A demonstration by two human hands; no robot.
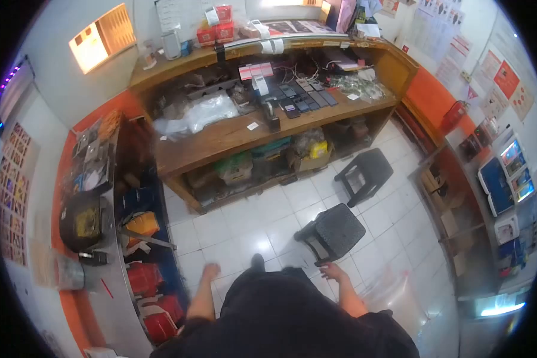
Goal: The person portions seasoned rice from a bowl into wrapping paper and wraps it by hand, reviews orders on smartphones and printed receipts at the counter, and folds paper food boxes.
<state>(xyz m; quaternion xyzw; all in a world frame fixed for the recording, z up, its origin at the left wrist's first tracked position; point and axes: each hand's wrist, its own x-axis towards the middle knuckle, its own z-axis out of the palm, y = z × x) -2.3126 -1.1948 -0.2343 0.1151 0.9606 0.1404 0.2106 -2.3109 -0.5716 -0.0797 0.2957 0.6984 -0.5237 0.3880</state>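
My right grip (330, 271) hangs low, fingers a bit apart, nothing visible in it. It's right by a leg of the near stool (339, 230); can't tell if they touch. Left grip (210, 272) hangs over the floor (235, 224), too small to tell whether its fingers are apart or together. Near stool: upright on the tiles, ahead of my right grip. Far stool (373, 169) is just behind it, closer to the wooden surface (212, 143). Phones (307, 98) lie on that surface. Clear bag (394, 295) beside my right forearm.
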